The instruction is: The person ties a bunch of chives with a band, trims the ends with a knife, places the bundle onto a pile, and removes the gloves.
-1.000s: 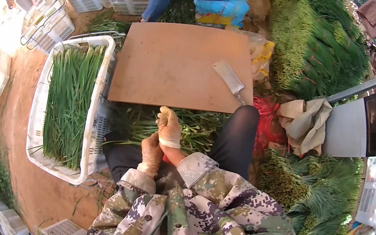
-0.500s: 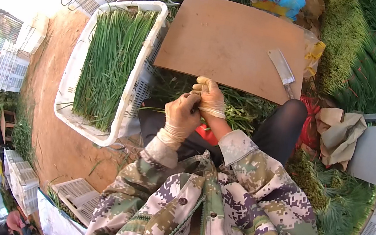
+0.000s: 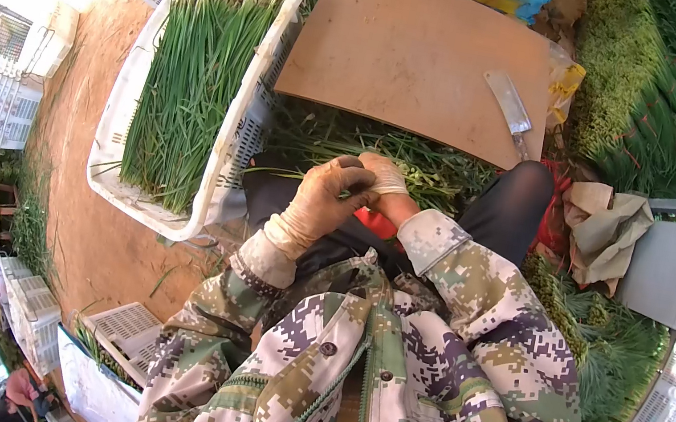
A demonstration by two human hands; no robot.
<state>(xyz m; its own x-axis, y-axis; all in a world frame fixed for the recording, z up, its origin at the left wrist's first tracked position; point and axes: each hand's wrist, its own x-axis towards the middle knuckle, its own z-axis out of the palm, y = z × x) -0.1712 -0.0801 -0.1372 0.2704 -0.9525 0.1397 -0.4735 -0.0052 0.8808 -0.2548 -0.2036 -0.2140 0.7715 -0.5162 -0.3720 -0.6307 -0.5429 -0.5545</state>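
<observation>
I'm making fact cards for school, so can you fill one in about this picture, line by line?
Left hand: gloved, bent, up against the right hand
Right hand: gloved, partly hidden behind the left
Held: cannot tell, the hands hide it
Around the hands: loose green stalks just beyond them
Board: brown, flat, beyond the stalks
Knife: lying on the board, toward its right side
Basket: white, left of the board, packed with long green leaves
Clothes: patterned jacket
</observation>
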